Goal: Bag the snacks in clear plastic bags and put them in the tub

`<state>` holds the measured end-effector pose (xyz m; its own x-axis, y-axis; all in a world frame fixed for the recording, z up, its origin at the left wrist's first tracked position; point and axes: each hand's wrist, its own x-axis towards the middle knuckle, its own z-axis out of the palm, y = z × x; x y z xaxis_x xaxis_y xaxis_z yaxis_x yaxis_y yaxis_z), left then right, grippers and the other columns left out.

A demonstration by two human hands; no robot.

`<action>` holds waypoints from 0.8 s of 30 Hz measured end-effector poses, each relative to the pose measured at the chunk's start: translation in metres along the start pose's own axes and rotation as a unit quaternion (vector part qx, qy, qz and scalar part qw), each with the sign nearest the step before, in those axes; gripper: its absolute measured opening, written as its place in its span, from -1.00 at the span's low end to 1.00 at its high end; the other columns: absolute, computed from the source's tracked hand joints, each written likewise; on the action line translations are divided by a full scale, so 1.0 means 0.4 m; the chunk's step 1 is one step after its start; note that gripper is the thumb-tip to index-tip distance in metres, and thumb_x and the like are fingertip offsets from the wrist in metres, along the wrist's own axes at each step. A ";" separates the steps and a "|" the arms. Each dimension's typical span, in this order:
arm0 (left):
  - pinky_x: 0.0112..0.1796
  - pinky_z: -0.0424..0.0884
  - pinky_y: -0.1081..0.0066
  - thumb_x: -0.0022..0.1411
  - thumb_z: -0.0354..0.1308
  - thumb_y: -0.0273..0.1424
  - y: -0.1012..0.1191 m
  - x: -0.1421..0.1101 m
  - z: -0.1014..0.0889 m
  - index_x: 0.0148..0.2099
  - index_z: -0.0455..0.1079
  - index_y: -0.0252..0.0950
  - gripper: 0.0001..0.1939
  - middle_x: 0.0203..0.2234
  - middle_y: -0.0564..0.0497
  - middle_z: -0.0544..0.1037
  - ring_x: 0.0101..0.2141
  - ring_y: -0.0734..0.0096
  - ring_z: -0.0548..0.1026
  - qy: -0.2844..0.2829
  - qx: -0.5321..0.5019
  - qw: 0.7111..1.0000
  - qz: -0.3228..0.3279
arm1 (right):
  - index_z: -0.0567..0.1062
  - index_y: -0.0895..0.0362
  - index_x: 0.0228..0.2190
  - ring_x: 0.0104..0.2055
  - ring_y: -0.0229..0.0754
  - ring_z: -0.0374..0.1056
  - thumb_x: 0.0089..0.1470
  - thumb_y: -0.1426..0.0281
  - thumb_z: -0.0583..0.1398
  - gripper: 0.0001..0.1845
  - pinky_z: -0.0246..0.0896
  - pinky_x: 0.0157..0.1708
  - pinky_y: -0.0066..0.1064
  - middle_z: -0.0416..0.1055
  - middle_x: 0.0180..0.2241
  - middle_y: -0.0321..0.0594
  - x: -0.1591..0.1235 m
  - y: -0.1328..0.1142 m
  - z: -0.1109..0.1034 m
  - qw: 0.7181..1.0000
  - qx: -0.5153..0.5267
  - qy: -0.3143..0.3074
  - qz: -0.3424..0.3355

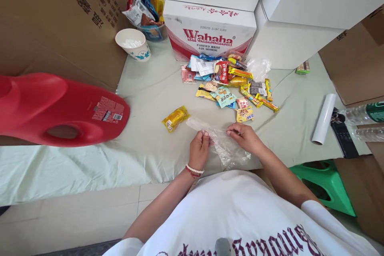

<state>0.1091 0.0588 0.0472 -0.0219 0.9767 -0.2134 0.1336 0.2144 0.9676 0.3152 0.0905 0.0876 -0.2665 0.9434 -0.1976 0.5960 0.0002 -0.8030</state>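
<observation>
Between my hands stretches a clear plastic bag (223,144), crumpled and hanging at the table's front edge. My left hand (200,148) pinches its left side between thumb and fingers. On the other side my right hand (243,136) grips the bag with closed fingertips. Just beyond my left hand lies a yellow-wrapped snack (175,119) on the cloth. Farther back is a pile of packaged snacks, among them a red packet (221,72), a pale green packet (224,96) and a small yellow packet (245,114) close to my right hand.
A white Wahaba carton (210,28) stands behind the pile. At left are a red jug (60,108), a paper cup (133,45) and a snack-filled tub (154,32). A white roll (324,119), a black device (344,140) and plastic bottles (364,114) lie at right, above a green stool (324,184).
</observation>
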 end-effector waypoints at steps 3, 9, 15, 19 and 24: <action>-0.50 0.30 0.43 0.45 -0.10 -0.06 -0.007 0.008 -0.010 -0.35 0.14 -0.18 -0.62 -0.57 0.14 0.33 -0.57 0.46 0.32 0.033 0.001 0.999 -0.022 | 0.41 0.05 -0.30 -0.49 -0.19 0.38 0.28 0.12 0.11 -0.73 0.31 -0.44 -0.36 0.44 -0.47 -0.29 -0.016 0.008 0.012 0.992 0.095 0.030 0.080; -0.39 0.27 0.43 0.44 -0.07 -0.09 0.017 0.034 -0.044 -0.32 0.29 -0.22 -0.62 -0.55 0.12 0.34 -0.49 0.44 0.31 0.076 0.096 0.991 0.048 | 0.27 0.01 -0.35 -0.62 -0.25 0.20 0.23 -0.01 0.10 -0.64 0.18 -0.56 -0.39 0.34 -0.55 -0.37 -0.018 0.024 -0.008 0.970 0.182 0.098 0.125; -0.46 0.24 0.42 0.38 0.01 -0.12 -0.014 0.086 -0.149 -0.40 0.32 -0.23 -0.63 -0.64 0.13 0.32 -0.55 0.42 0.28 0.102 0.108 0.989 -0.017 | 0.30 0.03 -0.35 -0.65 -0.30 0.07 0.12 -0.03 0.19 -0.60 0.01 -0.62 -0.42 0.25 -0.57 -0.42 -0.045 0.121 -0.085 0.953 0.188 0.150 0.183; -0.39 0.32 0.38 0.28 0.14 -0.24 0.006 0.060 -0.170 -0.18 0.41 -0.25 -0.81 -0.54 0.11 0.41 -0.51 0.39 0.36 0.188 0.202 0.960 0.038 | 0.32 0.05 -0.37 -0.63 -0.29 0.15 0.13 -0.05 0.19 -0.58 0.07 -0.60 -0.42 0.30 -0.55 -0.40 -0.091 0.165 -0.083 0.958 0.171 0.111 0.202; -0.11 0.40 0.23 0.38 0.05 -0.37 0.088 0.027 -0.102 -0.14 0.49 -0.23 -0.82 -0.29 -0.06 0.57 -0.23 0.25 0.49 0.100 0.331 0.898 0.273 | 0.37 0.04 -0.35 -0.58 -0.21 0.28 0.24 0.03 0.09 -0.65 0.20 -0.50 -0.38 0.35 -0.60 -0.38 -0.147 0.175 -0.100 0.978 0.047 0.063 0.192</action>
<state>0.0729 0.0773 0.0847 0.0569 0.9309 0.3609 0.7363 -0.2832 0.6145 0.4030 0.0484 0.0657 0.0620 0.9016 -0.4282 0.5603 -0.3865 -0.7326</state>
